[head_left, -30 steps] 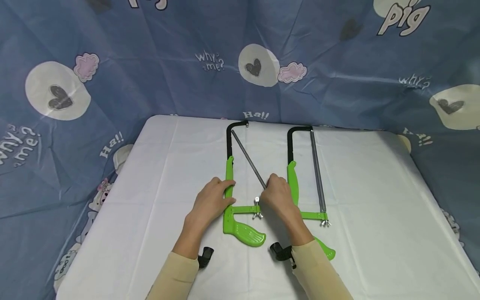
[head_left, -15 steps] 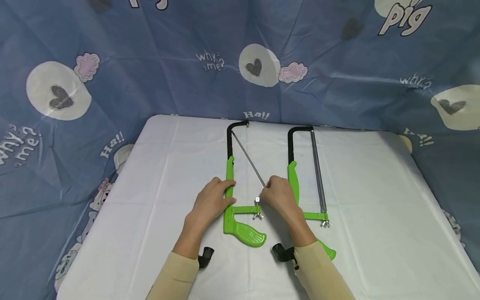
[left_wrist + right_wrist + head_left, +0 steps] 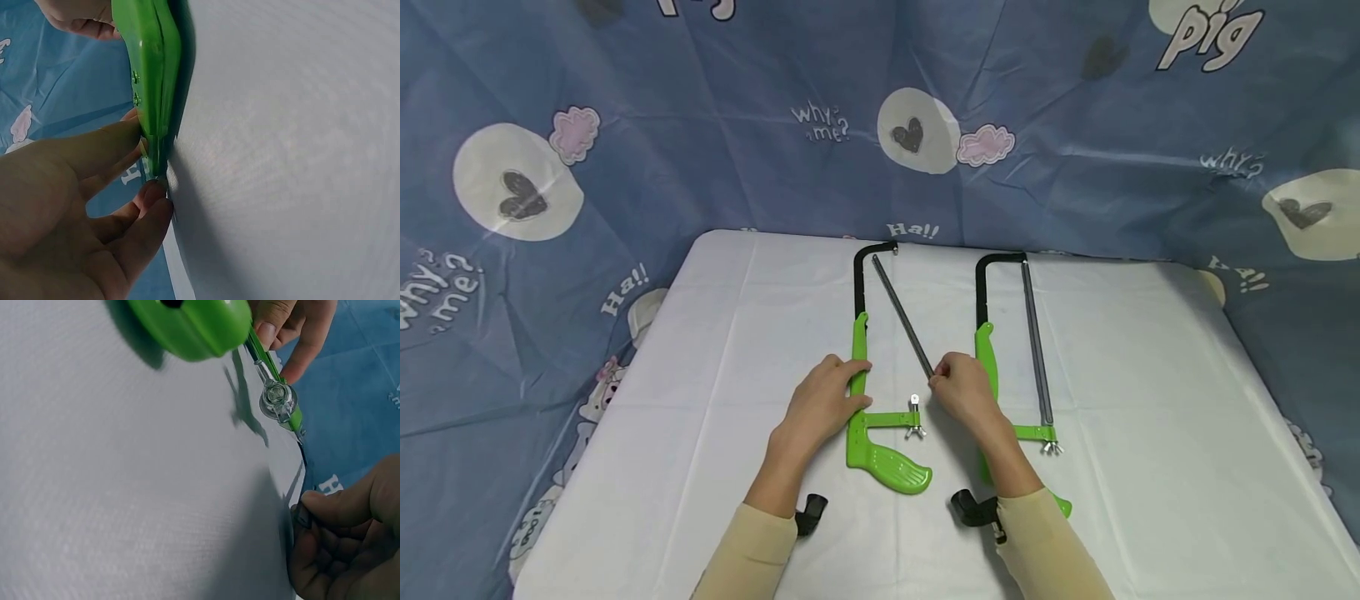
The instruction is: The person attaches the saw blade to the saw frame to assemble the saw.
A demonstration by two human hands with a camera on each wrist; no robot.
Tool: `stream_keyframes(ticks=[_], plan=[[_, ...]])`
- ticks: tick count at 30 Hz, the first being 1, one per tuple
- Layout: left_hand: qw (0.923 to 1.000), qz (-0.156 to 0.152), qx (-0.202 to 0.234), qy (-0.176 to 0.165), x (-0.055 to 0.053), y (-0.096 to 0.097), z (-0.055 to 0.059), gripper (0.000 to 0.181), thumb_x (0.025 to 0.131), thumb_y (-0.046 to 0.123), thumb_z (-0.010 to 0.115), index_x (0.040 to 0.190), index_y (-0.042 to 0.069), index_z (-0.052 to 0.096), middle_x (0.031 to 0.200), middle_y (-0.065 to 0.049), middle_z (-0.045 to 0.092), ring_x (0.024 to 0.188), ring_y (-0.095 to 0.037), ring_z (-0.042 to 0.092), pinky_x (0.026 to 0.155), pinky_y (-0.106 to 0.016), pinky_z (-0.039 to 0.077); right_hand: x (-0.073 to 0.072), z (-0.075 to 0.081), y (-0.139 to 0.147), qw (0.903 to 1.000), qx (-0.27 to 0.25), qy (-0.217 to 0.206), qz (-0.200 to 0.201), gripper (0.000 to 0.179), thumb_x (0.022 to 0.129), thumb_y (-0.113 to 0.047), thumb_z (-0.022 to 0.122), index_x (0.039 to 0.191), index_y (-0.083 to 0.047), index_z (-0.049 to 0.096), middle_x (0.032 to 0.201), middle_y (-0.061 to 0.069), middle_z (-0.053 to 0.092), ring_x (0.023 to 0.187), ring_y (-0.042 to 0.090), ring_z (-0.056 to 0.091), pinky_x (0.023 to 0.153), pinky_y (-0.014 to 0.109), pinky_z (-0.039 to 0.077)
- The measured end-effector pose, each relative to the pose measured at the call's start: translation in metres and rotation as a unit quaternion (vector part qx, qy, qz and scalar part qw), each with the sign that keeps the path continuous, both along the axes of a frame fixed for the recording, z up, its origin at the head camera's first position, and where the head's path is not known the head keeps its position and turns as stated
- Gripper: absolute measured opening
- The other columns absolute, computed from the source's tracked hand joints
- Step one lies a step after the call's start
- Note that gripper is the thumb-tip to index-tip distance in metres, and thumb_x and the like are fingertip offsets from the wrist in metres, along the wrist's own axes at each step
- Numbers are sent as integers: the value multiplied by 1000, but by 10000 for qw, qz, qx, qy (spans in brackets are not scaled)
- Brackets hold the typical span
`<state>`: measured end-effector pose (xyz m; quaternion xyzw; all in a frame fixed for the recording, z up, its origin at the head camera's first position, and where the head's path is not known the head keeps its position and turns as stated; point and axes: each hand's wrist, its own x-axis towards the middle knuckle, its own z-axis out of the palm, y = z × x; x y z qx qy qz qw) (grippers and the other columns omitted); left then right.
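My left hand point(image 3: 820, 404) grips the frame of a green and black hacksaw point(image 3: 891, 469) lying on the table, thumb and fingers around its green spine. Pinched at its near end by my right hand point(image 3: 966, 392) is a grey hacksaw blade point(image 3: 904, 318). It slants across the frame's opening, its far end just short of the black front arm's tip. In the right wrist view, thumb and forefinger hold the blade's end point(image 3: 303, 515), mostly hidden. A wing nut point(image 3: 277, 397) sits on the frame's rear arm. The left wrist view shows the green frame point(image 3: 153, 62) between my fingers.
A second green hacksaw point(image 3: 987, 358) lies to the right, its blade point(image 3: 1037, 350) fitted along its open side; my right forearm covers part of its handle. The white-covered table point(image 3: 1150, 467) meets a blue printed cloth point(image 3: 1075, 117) at the back.
The blade's far end has moved away from the black spine, right and up toward the front arm's tip, and the blade has turned flatter face up. My right hand shifted slightly right; the left stayed put.
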<state>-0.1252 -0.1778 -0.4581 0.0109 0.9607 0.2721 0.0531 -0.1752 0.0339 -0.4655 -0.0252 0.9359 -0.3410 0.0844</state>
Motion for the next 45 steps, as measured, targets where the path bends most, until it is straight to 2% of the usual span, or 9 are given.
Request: stream_keyframes(ticks=[8, 14, 21, 37, 45], plan=[[10000, 13, 29, -14, 0, 0, 0, 49, 86, 23, 78, 133, 20, 64, 103, -8, 61, 78, -16, 52, 64, -28, 42, -1, 0, 1, 9991, -372, -113, -162, 8, 89, -6, 65, 81, -5, 64, 74, 8, 62, 64, 17, 54, 55, 25, 42], [10000, 6, 16, 5, 0, 0, 0, 49, 86, 24, 78, 133, 20, 64, 105, -9, 61, 79, -16, 52, 65, -28, 42, -3, 0, 5, 9986, -451, -120, -251, 8, 89, -6, 67, 82, -3, 65, 76, 9, 63, 66, 17, 55, 56, 25, 43], [10000, 10, 58, -9, 0, 0, 1, 49, 86, 23, 78, 132, 21, 64, 103, -8, 61, 78, -16, 51, 64, -28, 42, -7, -1, 9, 9964, -686, -323, -366, 8, 90, -8, 67, 84, -3, 65, 76, 8, 62, 61, 15, 54, 54, 24, 43], [10000, 43, 57, -13, 0, 0, 0, 49, 85, 24, 79, 132, 21, 64, 101, -7, 60, 77, -16, 51, 63, -27, 41, -10, 0, 11, 9957, -746, -388, -389, 9, 90, -8, 68, 84, -1, 66, 77, 8, 63, 63, 15, 54, 55, 24, 43], [10000, 72, 40, -32, 1, 0, -1, 50, 85, 25, 79, 132, 22, 64, 100, -6, 59, 77, -16, 51, 63, -27, 41, -12, 1, 16, 9934, -901, -576, -409, 11, 91, -10, 68, 85, -1, 67, 79, 10, 64, 63, 15, 53, 55, 26, 43]])
